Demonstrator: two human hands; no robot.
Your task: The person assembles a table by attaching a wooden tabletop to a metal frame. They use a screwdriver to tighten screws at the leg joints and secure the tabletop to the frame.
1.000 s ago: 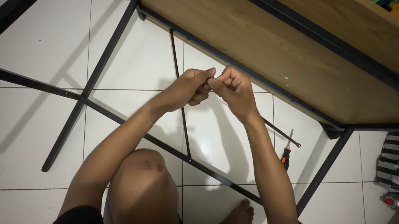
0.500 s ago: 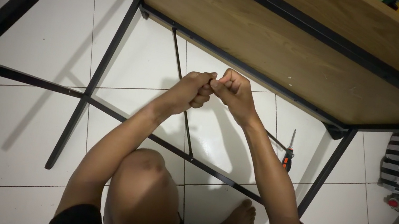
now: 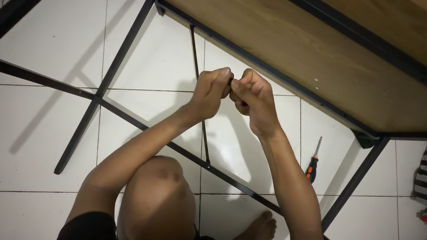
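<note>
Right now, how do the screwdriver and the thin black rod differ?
The screwdriver lies loose on the floor tiles; the rod is part of the frame, passing behind the hands. The screwdriver is short, with a red-and-black handle; the rod is long and all black. Both are slim and straight.

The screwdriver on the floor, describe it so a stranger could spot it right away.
Start at the wooden tabletop standing on edge, then drop to the white floor tiles right of the right hand. The screwdriver lies there alone, a thin metal shaft with an orange-and-black handle.
</note>
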